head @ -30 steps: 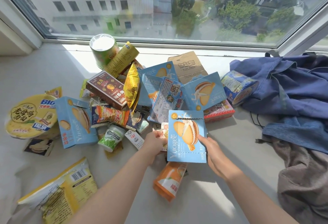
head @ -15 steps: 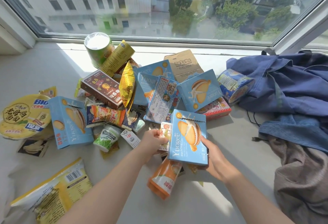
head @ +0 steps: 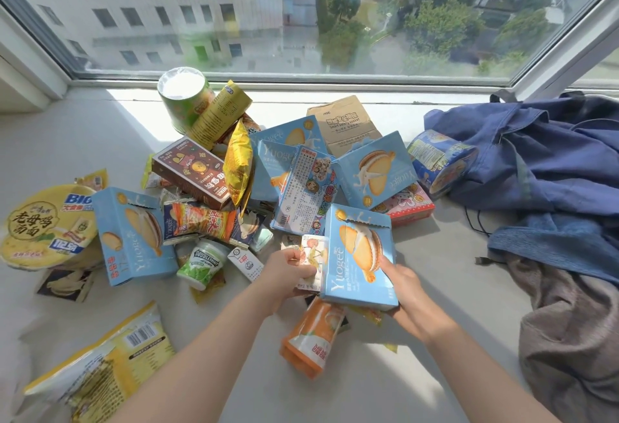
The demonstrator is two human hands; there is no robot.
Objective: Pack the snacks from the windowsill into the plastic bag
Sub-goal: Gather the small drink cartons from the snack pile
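Near the front edge of the windowsill [head: 385,389], the right grip [head: 398,283] clamps a blue biscuit box [head: 358,255] by its lower corner while the left grip [head: 284,272] pinches a white packet [head: 313,255] beside it, probably bundling both for one lift. No plastic bag shows; other snacks [head: 301,188] lie heaped behind.

I see bare pale windowsill [head: 469,305] at near right, hemmed by a crumpled grey cloth [head: 569,355] and a blue fabric bag [head: 536,161]. Ahead, the heap of blue and yellow snack boxes [head: 294,188] blocks passage; an orange foil pouch [head: 311,339] lies in the near middle.
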